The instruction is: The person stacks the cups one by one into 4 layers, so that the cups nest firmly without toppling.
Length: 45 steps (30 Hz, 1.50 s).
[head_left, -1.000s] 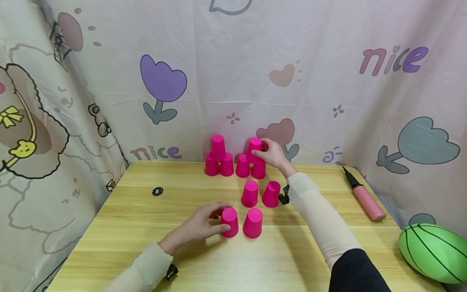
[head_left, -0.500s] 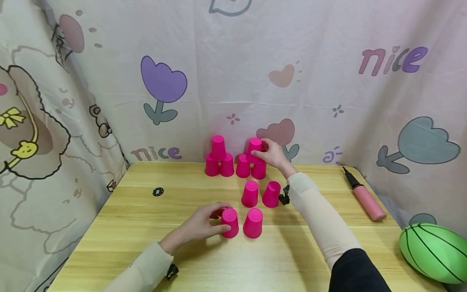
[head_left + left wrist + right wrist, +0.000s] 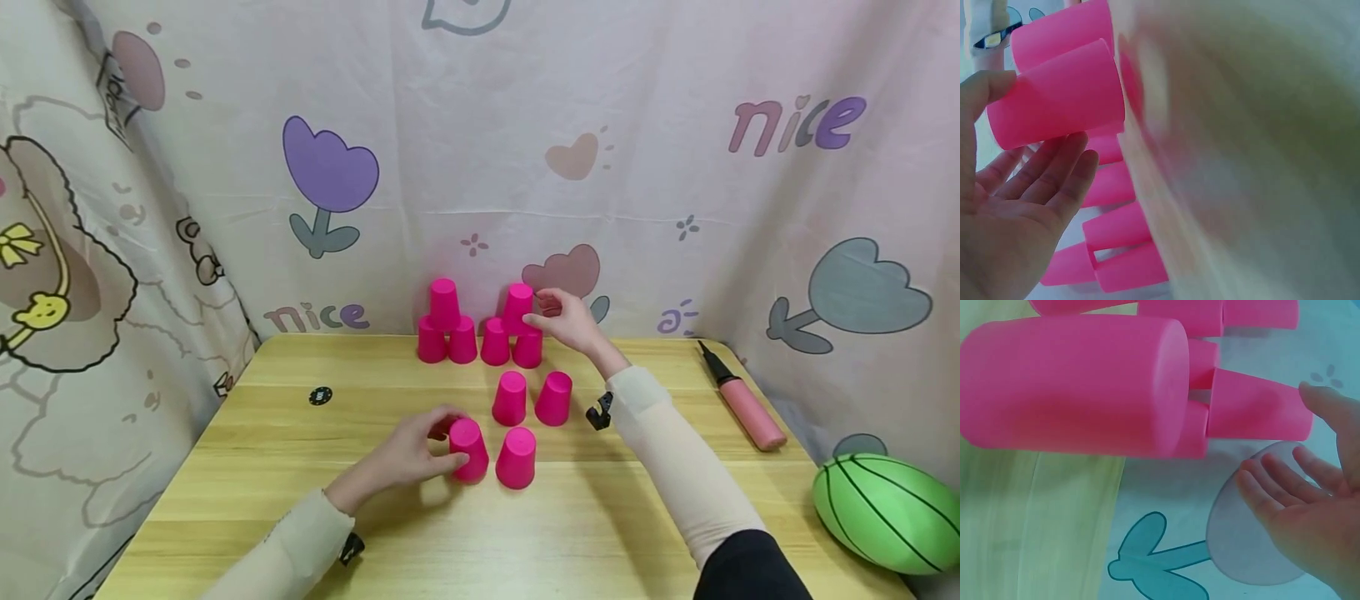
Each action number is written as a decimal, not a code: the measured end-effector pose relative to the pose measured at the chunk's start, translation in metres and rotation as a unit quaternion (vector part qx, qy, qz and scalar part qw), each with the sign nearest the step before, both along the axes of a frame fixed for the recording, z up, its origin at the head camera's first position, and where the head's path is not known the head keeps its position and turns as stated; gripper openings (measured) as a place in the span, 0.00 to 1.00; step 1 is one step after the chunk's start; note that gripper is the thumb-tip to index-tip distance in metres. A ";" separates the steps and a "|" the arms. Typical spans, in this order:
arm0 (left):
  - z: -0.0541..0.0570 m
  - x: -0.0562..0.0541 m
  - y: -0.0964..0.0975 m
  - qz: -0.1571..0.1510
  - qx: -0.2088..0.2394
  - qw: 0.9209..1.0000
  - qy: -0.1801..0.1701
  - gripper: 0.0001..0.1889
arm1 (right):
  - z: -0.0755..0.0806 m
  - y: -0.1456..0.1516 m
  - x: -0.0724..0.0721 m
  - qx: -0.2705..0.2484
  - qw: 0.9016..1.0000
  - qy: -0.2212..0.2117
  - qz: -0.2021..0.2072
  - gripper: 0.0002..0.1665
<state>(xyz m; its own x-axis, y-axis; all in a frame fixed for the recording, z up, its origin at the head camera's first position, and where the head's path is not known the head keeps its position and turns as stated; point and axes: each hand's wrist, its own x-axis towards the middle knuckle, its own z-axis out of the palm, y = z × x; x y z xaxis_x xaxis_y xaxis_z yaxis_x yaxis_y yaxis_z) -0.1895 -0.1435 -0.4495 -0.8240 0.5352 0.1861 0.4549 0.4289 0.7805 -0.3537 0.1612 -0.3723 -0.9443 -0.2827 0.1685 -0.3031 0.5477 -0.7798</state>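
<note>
My left hand [image 3: 405,450] holds an upside-down pink cup [image 3: 468,454] between thumb and fingers near the front of the group; the cup leans slightly. In the left wrist view, the thumb lies on one side of this cup and the fingers on the other. At the back, my right hand [image 3: 572,321] is beside the top cup [image 3: 518,308] of the right three-cup stack. Its fingers are spread off that cup in the right wrist view, with the thumb tip close to its edge; contact is unclear. A matching three-cup stack [image 3: 444,305] stands to the left.
Single inverted pink cups stand nearby: one front cup [image 3: 516,458] and two behind it, a left one [image 3: 510,398] and a right one [image 3: 553,398]. A black chip [image 3: 320,396] lies left, a pink pump [image 3: 750,412] right, a green ball [image 3: 888,512] at the right edge.
My right hand has loosened from the top cup of the right stack and drawn slightly right. The cup in my left hand has tilted and risen slightly.
</note>
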 end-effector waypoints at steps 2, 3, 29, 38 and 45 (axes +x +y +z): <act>0.004 -0.004 -0.001 0.003 -0.001 1.000 0.008 0.27 | 0.000 0.004 0.006 0.001 1.000 0.002 0.007 0.40; 0.006 -0.006 -0.002 0.005 -0.004 1.000 0.014 0.26 | 0.000 0.005 0.009 0.001 1.000 0.003 0.009 0.40; 0.099 -0.094 0.015 0.100 -0.074 0.985 0.122 0.27 | -0.050 0.050 0.079 0.027 0.999 -0.008 0.034 0.35; 0.117 -0.118 0.026 0.129 -0.105 0.973 0.158 0.30 | -0.061 0.053 0.088 0.022 0.999 -0.021 0.037 0.36; 0.118 -0.136 0.033 0.164 -0.124 0.960 0.188 0.31 | -0.068 0.054 0.089 0.021 0.999 -0.018 0.033 0.36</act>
<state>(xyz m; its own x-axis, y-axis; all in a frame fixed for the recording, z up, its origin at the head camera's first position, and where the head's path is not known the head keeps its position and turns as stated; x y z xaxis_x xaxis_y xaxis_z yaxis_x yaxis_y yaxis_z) -0.3255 -0.1108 -0.3313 -0.8556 0.3244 0.4034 0.4927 0.7494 0.4423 -0.2643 0.2150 -0.4405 -0.9285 -0.3509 0.1212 -0.3119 0.5600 -0.7676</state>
